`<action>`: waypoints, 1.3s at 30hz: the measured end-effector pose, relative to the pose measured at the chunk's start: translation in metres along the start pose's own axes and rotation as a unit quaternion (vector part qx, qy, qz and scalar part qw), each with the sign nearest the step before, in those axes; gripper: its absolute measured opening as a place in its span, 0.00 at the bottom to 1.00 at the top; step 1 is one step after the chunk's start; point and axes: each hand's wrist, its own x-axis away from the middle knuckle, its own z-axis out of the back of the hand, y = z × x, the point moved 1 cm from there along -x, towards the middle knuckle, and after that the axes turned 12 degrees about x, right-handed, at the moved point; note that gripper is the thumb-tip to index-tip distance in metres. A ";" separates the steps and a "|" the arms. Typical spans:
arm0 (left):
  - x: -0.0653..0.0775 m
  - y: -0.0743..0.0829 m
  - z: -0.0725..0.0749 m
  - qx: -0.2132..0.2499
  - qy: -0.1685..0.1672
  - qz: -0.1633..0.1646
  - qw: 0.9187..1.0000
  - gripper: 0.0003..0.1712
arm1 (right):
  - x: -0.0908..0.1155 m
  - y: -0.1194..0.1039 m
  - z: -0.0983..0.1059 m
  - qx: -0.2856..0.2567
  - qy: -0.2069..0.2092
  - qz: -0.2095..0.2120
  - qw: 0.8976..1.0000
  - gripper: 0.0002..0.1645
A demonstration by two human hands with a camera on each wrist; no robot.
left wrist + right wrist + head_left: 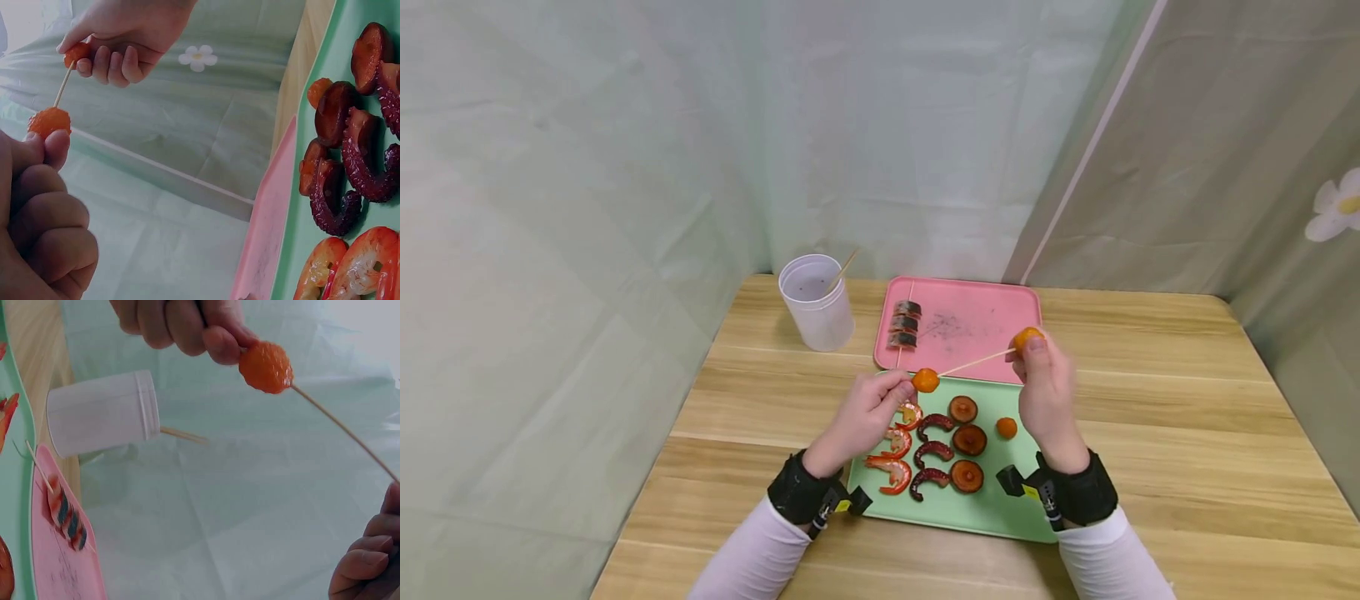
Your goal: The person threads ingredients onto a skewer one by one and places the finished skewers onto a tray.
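A thin wooden skewer (976, 363) runs between my two raised hands, above the far edge of the green tray (947, 521). My left hand (867, 410) pinches a glossy orange ball (266, 367) at one end, between thumb and forefinger, the other fingers curled in. At the skewer's other end my right hand (1047, 390) pinches a second orange ball (1027, 337); how far the stick enters that ball is hidden. A third orange ball (1007, 427) lies on the green tray, beside mushroom caps (969, 440), octopus tentacles (933, 452) and shrimp (891, 473).
Behind the green tray, a pink tray (1000, 302) bears a skewer of dark-and-pale striped pieces (905, 323). A white cup (823, 321) with a stick leaning in it stands at the back left of the wooden table (1180, 400). Pale curtains (925, 150) hang behind.
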 end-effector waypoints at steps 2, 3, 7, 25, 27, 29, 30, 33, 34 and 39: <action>0.001 0.001 0.001 -0.001 0.014 0.005 1.000 0.13 | 0.001 -0.001 -0.001 0.003 -0.010 0.002 1.000 0.32; 0.001 0.002 0.001 -0.001 0.018 0.006 1.000 0.13 | 0.001 -0.001 -0.001 0.004 -0.016 0.002 1.000 0.30; 0.001 0.003 0.002 -0.008 0.018 0.005 1.000 0.13 | 0.001 -0.002 0.000 0.010 -0.031 0.003 0.999 0.23; -0.003 0.008 -0.010 0.002 -0.012 0.021 1.000 0.13 | 0.010 -0.004 -0.027 0.021 -0.142 0.001 0.990 0.19; -0.003 0.009 -0.010 0.009 -0.008 0.029 1.000 0.13 | 0.011 -0.004 -0.029 0.011 -0.139 -0.006 0.990 0.19; -0.003 0.009 -0.009 0.015 -0.010 0.034 0.999 0.13 | 0.012 -0.004 -0.029 0.000 -0.142 -0.012 0.990 0.19; -0.003 0.009 -0.008 0.020 -0.014 0.037 0.999 0.13 | 0.012 -0.005 -0.029 -0.001 -0.145 -0.014 0.989 0.19; -0.002 0.007 -0.006 0.042 -0.031 0.046 0.998 0.14 | 0.013 -0.006 -0.030 0.006 -0.166 -0.014 0.986 0.19; -0.002 0.007 -0.005 0.056 -0.038 0.051 0.996 0.14 | 0.014 -0.006 -0.031 0.007 -0.178 -0.010 0.984 0.19; -0.005 0.009 -0.006 0.084 -0.046 0.067 0.993 0.15 | 0.017 -0.005 -0.036 0.002 -0.212 0.008 0.977 0.19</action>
